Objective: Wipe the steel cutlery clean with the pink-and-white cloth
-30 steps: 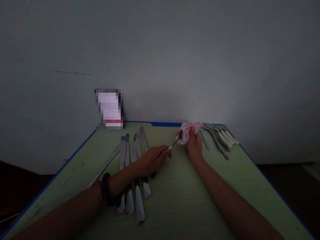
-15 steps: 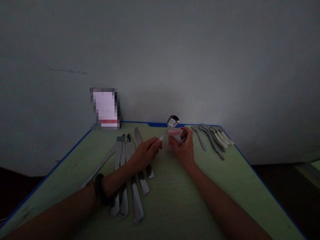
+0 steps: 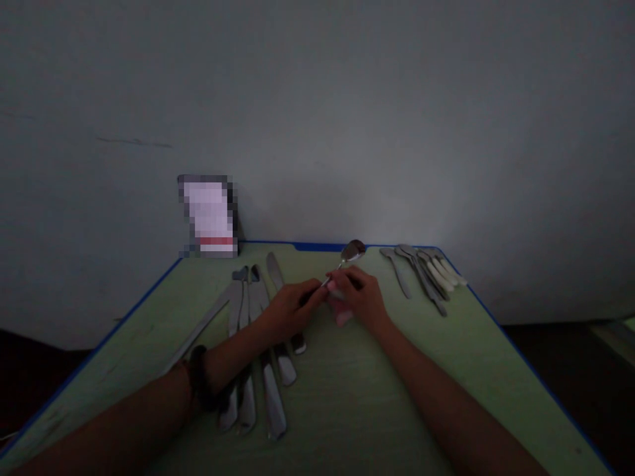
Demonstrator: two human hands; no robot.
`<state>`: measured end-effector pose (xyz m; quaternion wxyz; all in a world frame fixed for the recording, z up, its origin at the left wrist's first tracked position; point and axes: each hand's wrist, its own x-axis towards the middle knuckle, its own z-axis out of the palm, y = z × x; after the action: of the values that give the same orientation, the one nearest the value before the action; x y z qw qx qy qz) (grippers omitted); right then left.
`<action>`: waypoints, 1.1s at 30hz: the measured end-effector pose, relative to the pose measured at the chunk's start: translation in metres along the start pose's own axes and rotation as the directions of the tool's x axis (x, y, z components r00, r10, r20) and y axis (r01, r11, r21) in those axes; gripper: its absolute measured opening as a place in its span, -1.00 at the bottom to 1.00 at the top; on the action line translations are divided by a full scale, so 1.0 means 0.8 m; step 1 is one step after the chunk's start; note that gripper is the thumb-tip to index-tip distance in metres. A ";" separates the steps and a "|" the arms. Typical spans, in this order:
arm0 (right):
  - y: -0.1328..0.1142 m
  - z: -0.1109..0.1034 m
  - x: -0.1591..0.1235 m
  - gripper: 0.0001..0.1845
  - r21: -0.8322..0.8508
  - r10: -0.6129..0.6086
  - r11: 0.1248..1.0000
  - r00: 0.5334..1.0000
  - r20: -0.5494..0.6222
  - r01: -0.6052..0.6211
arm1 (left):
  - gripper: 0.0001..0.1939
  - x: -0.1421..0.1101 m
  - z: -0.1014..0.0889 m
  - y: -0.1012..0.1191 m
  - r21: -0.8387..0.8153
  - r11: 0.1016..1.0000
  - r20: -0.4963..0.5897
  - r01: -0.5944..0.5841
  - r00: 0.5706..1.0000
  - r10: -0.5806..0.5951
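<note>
A shiny metal spoon (image 3: pixel 353 250) is held above the middle of the table, its bowl pointing up and to the right. My left hand (image 3: pixel 292 307) is closed around the spoon's handle. My right hand (image 3: pixel 361 296) pinches a pink cloth (image 3: pixel 340 312) against the handle just below the bowl, with part of the cloth hanging down. Under and beside my left forearm lie several table knives (image 3: pixel 274 400), partly hidden by the arm. On the right, a small group of spoons (image 3: pixel 421 274) lies beyond my right hand.
The light green table (image 3: pixel 347 410) has a blue edge and stands against a grey wall (image 3: pixel 317 119). A blurred-out upright device (image 3: pixel 211 215) leans at the back left. White-handled cutlery (image 3: pixel 441 272) lies near the right edge.
My right hand has brought the cloth onto the spoon's handle, from beside it. The spoon's bowl has shifted slightly right and down and turned.
</note>
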<state>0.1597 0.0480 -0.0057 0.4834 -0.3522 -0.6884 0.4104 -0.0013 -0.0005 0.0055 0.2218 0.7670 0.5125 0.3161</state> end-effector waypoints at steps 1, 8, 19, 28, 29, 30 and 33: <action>0.002 -0.001 0.001 -0.74 0.042 0.045 0.998 0.999 0.030 -0.046 | -0.67 0.000 0.000 0.001 0.021 1.000 0.016 -0.005 1.000 0.004; 0.004 -0.009 0.009 -0.72 0.347 0.253 0.900 0.964 0.077 -0.263 | -0.79 -0.002 0.004 -0.001 0.019 1.000 -0.021 -0.018 1.000 0.018; 0.004 -0.023 0.022 -0.70 0.428 0.224 0.888 0.971 -0.087 -0.167 | -0.82 -0.001 0.006 -0.003 -0.104 0.994 -0.007 0.014 1.000 -0.015; -0.005 -0.129 0.046 -0.68 -0.718 -0.106 0.688 0.966 -0.235 -0.099 | -0.53 -0.003 0.007 -0.009 -0.080 0.997 0.018 -0.015 1.000 0.017; -0.002 -0.135 0.046 -0.67 -0.785 -0.072 0.604 0.973 -0.221 -0.134 | -0.54 -0.002 0.008 -0.009 -0.074 0.997 0.024 -0.020 0.999 0.022; 0.002 -0.139 0.046 -0.67 -0.834 -0.033 0.529 0.978 -0.207 -0.159 | -0.55 -0.002 0.008 -0.010 -0.066 0.998 0.031 -0.023 0.999 0.025; 0.015 -0.142 0.044 -0.66 -0.914 0.077 0.364 0.984 -0.163 -0.180 | -0.59 -0.002 0.007 -0.009 -0.041 0.999 0.046 -0.033 0.998 0.034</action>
<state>0.2590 0.1097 0.0192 0.2015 -0.6331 -0.7470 -0.0247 -0.0021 0.0010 -0.0039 0.2436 0.7780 0.4878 0.3120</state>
